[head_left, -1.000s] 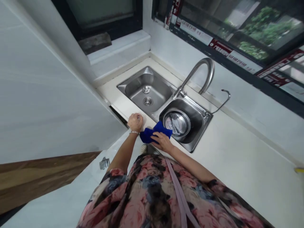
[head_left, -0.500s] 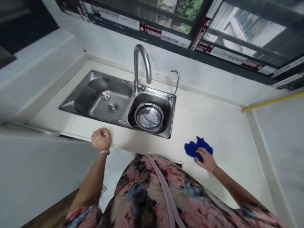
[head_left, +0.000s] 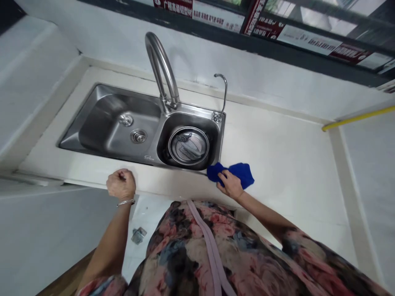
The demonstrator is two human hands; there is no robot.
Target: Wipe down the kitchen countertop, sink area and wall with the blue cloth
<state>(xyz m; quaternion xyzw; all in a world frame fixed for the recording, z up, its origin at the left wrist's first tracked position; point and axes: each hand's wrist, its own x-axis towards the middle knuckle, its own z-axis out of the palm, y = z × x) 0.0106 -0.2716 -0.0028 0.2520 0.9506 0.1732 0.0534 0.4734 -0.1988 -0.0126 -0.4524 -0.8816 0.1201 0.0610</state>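
While left hand point(head_left: 121, 184) is chilling clenched lower-left, right hand point(head_left: 232, 186) is gripping blue cloth point(head_left: 243, 173) right-of-center, probably soft, featherlight, best bunched mid-length.

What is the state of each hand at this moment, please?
Left hand: closed in a loose fist at the edge of the countertop, nothing visible in its grip.
Right hand: holding a blue cloth against the countertop.

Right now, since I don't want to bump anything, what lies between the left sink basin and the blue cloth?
In the head view, the right basin, holding a round metal strainer, lies between the left basin and the blue cloth.
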